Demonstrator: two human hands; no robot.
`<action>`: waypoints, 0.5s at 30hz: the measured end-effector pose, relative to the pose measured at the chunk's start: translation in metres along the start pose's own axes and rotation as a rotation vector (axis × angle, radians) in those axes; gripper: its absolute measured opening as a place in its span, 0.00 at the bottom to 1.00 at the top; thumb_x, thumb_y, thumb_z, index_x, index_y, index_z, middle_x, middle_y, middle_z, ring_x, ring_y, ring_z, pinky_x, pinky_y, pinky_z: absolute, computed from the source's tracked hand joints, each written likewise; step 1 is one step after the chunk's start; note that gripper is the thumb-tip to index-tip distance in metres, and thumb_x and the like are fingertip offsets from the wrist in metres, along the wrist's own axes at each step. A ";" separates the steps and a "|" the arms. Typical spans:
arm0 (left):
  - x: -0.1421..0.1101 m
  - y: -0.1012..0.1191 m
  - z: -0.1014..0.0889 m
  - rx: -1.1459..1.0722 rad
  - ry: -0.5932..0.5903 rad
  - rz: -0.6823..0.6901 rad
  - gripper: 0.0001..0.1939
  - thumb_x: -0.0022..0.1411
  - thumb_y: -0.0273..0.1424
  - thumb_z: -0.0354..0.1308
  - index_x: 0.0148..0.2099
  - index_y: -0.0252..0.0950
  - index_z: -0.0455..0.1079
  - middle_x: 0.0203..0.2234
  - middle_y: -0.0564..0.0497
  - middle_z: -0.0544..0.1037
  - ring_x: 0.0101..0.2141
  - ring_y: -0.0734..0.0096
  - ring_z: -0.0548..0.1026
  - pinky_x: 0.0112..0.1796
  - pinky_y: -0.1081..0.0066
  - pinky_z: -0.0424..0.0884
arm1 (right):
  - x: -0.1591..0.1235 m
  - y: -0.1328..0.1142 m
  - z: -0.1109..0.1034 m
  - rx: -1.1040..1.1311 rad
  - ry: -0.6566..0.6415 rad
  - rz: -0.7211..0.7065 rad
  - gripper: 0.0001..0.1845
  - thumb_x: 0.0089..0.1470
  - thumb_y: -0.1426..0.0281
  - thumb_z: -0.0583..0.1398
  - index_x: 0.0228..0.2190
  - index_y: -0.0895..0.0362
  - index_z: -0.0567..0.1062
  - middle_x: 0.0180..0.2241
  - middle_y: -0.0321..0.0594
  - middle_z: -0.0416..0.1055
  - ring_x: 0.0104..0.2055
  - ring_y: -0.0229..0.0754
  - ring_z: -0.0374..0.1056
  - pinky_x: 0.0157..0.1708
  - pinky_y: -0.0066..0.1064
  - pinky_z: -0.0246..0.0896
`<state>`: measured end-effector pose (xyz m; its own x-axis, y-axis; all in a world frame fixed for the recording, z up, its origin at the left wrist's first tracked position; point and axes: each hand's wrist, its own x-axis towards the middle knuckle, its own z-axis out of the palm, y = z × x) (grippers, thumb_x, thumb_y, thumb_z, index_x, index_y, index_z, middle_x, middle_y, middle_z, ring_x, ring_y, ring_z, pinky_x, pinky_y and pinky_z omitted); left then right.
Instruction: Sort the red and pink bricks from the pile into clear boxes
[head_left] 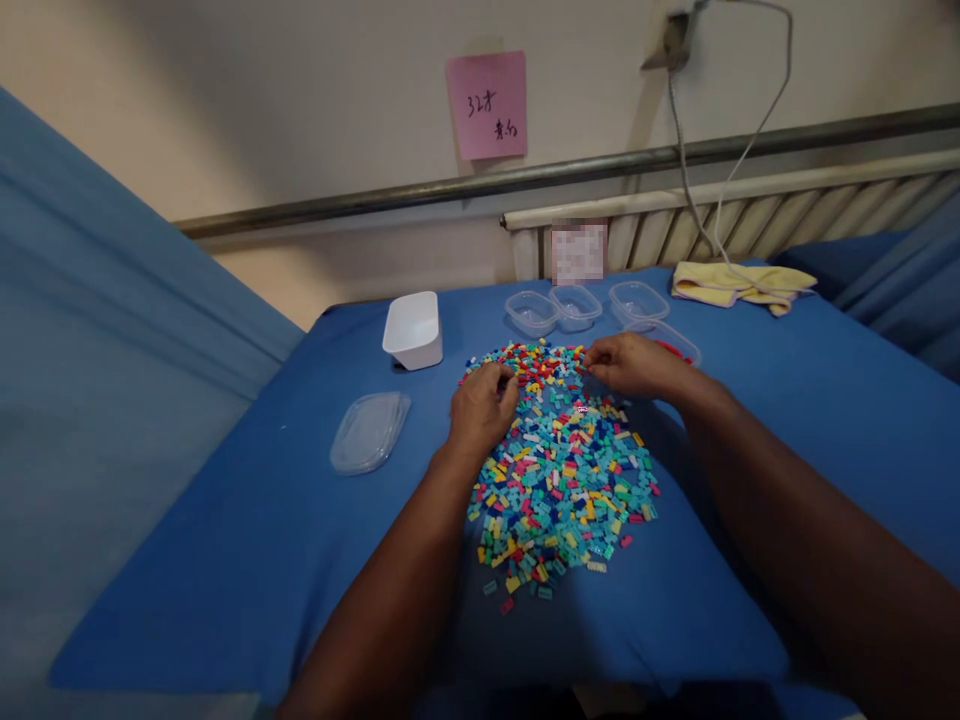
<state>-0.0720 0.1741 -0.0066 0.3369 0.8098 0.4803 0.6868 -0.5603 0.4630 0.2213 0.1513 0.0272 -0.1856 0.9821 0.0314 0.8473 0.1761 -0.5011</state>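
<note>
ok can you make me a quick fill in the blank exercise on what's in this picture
The hand nearer the white tub is the ____ one of the two.
The cloth lying on the sheet is coloured ____.
The note above the rail is coloured ____.
The sheet under the bricks is coloured ____.

Missing words: left, yellow, pink, blue

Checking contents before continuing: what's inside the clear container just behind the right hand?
Red pieces show inside the clear container. The right hand covers part of its near side; anything there cannot be seen.
</note>
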 end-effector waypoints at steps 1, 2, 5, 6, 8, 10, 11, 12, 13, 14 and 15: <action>0.000 0.000 0.000 0.000 0.000 0.000 0.03 0.73 0.32 0.60 0.43 0.40 0.75 0.37 0.50 0.81 0.41 0.61 0.79 0.43 0.64 0.70 | 0.000 0.001 0.000 -0.028 -0.006 -0.018 0.13 0.58 0.73 0.62 0.42 0.53 0.86 0.40 0.39 0.86 0.39 0.44 0.79 0.37 0.29 0.65; 0.000 0.000 0.000 -0.002 -0.001 0.000 0.03 0.73 0.32 0.60 0.43 0.40 0.75 0.37 0.50 0.81 0.41 0.61 0.79 0.43 0.64 0.70 | 0.000 0.000 0.001 -0.059 -0.026 -0.044 0.14 0.57 0.73 0.62 0.41 0.53 0.87 0.40 0.39 0.86 0.39 0.44 0.79 0.38 0.30 0.66; 0.000 0.001 -0.001 -0.004 -0.002 -0.010 0.03 0.72 0.32 0.60 0.43 0.40 0.75 0.38 0.50 0.81 0.41 0.61 0.79 0.44 0.64 0.70 | 0.000 -0.009 0.005 -0.145 -0.106 -0.132 0.17 0.57 0.75 0.61 0.43 0.50 0.88 0.43 0.39 0.86 0.42 0.45 0.79 0.40 0.30 0.66; 0.000 0.001 -0.001 -0.002 -0.004 -0.011 0.03 0.72 0.32 0.60 0.43 0.40 0.75 0.38 0.50 0.81 0.42 0.61 0.79 0.44 0.64 0.70 | 0.001 -0.014 0.006 -0.172 -0.124 -0.150 0.18 0.58 0.75 0.61 0.44 0.50 0.88 0.45 0.39 0.86 0.43 0.46 0.79 0.41 0.31 0.66; 0.000 0.002 -0.002 0.002 -0.008 -0.009 0.03 0.73 0.32 0.60 0.44 0.40 0.75 0.38 0.49 0.81 0.42 0.61 0.79 0.44 0.64 0.70 | 0.001 -0.022 0.007 -0.223 -0.139 -0.164 0.18 0.59 0.74 0.62 0.45 0.50 0.88 0.47 0.40 0.86 0.46 0.47 0.79 0.43 0.31 0.66; 0.000 0.002 -0.001 0.004 -0.007 -0.003 0.04 0.73 0.33 0.60 0.45 0.40 0.75 0.38 0.49 0.81 0.42 0.60 0.79 0.44 0.63 0.70 | 0.001 -0.030 0.007 -0.266 -0.146 -0.164 0.16 0.61 0.73 0.62 0.44 0.50 0.88 0.47 0.43 0.86 0.48 0.49 0.79 0.45 0.32 0.65; 0.000 0.002 -0.001 0.004 -0.007 0.001 0.04 0.73 0.33 0.59 0.45 0.40 0.75 0.38 0.49 0.82 0.42 0.60 0.79 0.44 0.63 0.71 | 0.001 -0.033 0.006 -0.282 -0.153 -0.163 0.15 0.62 0.72 0.62 0.44 0.50 0.88 0.46 0.43 0.86 0.48 0.49 0.79 0.45 0.32 0.65; 0.000 0.002 -0.001 0.005 -0.007 0.003 0.04 0.73 0.32 0.59 0.46 0.40 0.75 0.38 0.49 0.82 0.43 0.60 0.79 0.44 0.63 0.71 | 0.001 -0.035 0.006 -0.297 -0.162 -0.162 0.15 0.63 0.72 0.61 0.43 0.51 0.88 0.45 0.44 0.86 0.48 0.49 0.78 0.45 0.32 0.65; -0.001 0.002 0.000 0.006 -0.006 0.006 0.04 0.73 0.32 0.59 0.46 0.40 0.76 0.39 0.48 0.82 0.43 0.60 0.79 0.45 0.63 0.71 | 0.001 -0.037 0.006 -0.313 -0.171 -0.165 0.14 0.64 0.71 0.61 0.42 0.51 0.88 0.44 0.45 0.86 0.47 0.49 0.78 0.45 0.32 0.64; -0.001 0.002 0.000 0.008 -0.008 0.010 0.04 0.73 0.32 0.59 0.46 0.41 0.76 0.39 0.48 0.82 0.43 0.60 0.79 0.45 0.63 0.71 | 0.001 -0.039 0.006 -0.329 -0.180 -0.168 0.14 0.65 0.71 0.60 0.41 0.52 0.88 0.43 0.45 0.85 0.46 0.49 0.78 0.44 0.33 0.64; -0.001 0.002 0.000 0.010 -0.009 0.014 0.04 0.73 0.31 0.59 0.47 0.41 0.76 0.40 0.48 0.83 0.44 0.60 0.80 0.46 0.63 0.71 | 0.001 -0.040 0.006 -0.344 -0.188 -0.169 0.14 0.66 0.71 0.59 0.40 0.52 0.87 0.42 0.46 0.85 0.46 0.49 0.78 0.43 0.33 0.63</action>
<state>-0.0709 0.1724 -0.0063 0.3520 0.8037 0.4798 0.6883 -0.5696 0.4492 0.1847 0.1447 0.0421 -0.3967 0.9139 -0.0860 0.9078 0.3768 -0.1840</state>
